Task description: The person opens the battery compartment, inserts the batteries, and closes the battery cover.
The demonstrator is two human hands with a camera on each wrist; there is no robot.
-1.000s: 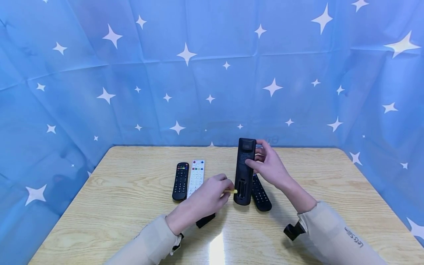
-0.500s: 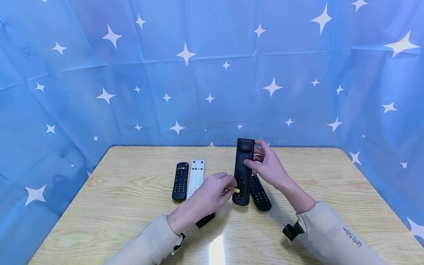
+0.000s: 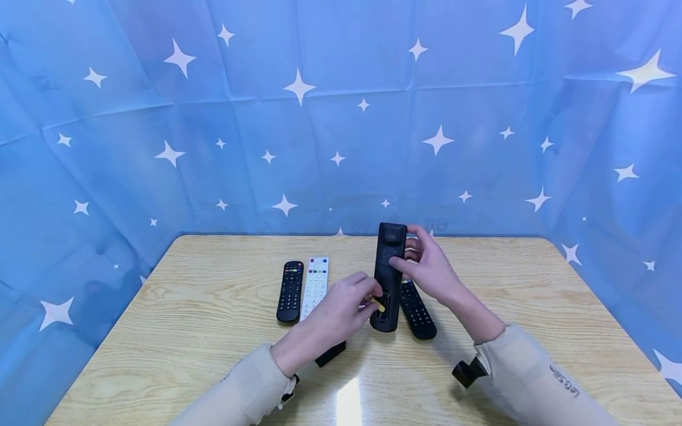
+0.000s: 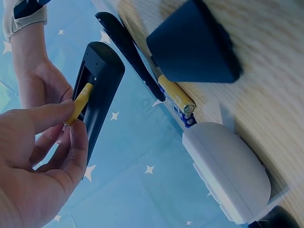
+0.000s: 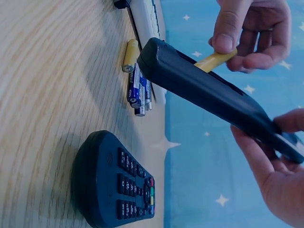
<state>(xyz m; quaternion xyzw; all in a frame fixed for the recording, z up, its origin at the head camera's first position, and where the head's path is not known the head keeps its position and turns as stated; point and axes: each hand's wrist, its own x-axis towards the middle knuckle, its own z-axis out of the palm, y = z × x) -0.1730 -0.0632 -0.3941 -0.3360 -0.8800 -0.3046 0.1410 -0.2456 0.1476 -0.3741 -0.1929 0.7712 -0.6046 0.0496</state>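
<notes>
My right hand (image 3: 430, 267) holds a black remote control (image 3: 385, 269) up off the table, its back turned toward me. Thumb on the back and fingers along the far edge grip its upper half. Low on the back, the battery compartment lies uncovered. Between thumb and fingers my left hand (image 3: 343, 303) pinches a yellow battery (image 4: 80, 102). The battery slants, and one end dips into the compartment, as the right wrist view shows with the battery (image 5: 213, 61) at the opening. The compartment's floor is mostly hidden.
A black remote (image 3: 290, 293) and a white remote (image 3: 316, 284) lie left; another black remote (image 3: 418, 312) lies right. A yellow battery (image 5: 129, 57) and several blue batteries (image 5: 136, 88) rest on the table. Part of a black object (image 3: 331, 354) shows beyond the left forearm.
The held remote has shifted slightly left. The yellow battery has gone from beside the compartment to tilted with its end in it, my left hand moving slightly right.
</notes>
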